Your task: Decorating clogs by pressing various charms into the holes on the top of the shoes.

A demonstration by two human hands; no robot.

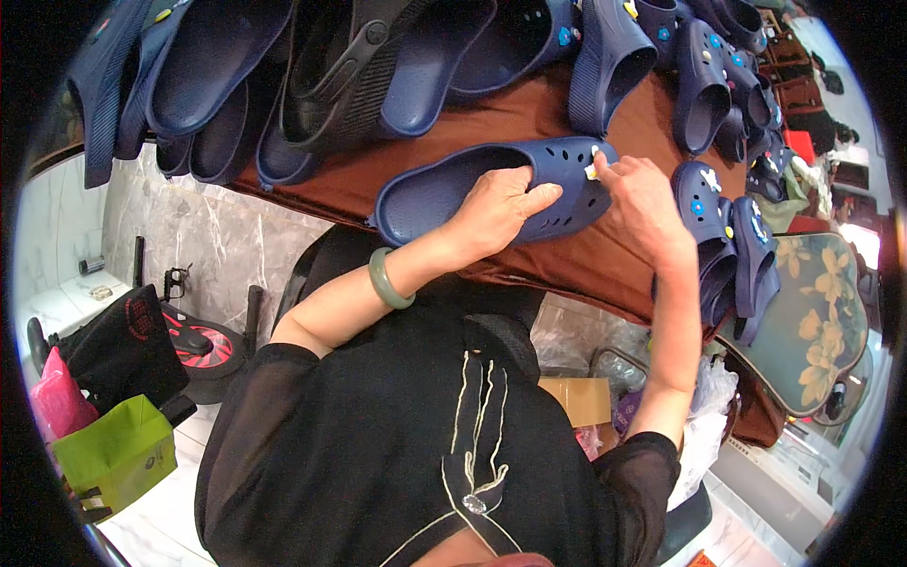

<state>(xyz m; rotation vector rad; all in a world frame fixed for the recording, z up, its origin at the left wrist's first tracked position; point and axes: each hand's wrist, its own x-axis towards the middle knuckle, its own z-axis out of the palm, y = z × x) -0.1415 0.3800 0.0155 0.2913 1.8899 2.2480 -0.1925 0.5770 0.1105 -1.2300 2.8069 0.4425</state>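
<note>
A navy blue clog [425,194] with round holes lies on its side across the brown cloth, its toe to the right. My left hand [496,210] is closed on it, fingers tucked into the foot opening and thumb lying over the upper. At the toe, the bent fingers of my right hand [641,194] pinch a small white and yellow shoe charm [593,166] against the holes. Those fingers partly cover the charm, so its shape and how far it sits in a hole cannot be made out.
Navy clogs [203,71] and a black clog [331,85] crowd the far side of the brown-covered table [529,113]. Right of my hand stand clogs with charms [699,203]. A flowered chair back [812,312] is beyond. A green bag [118,454] sits low left.
</note>
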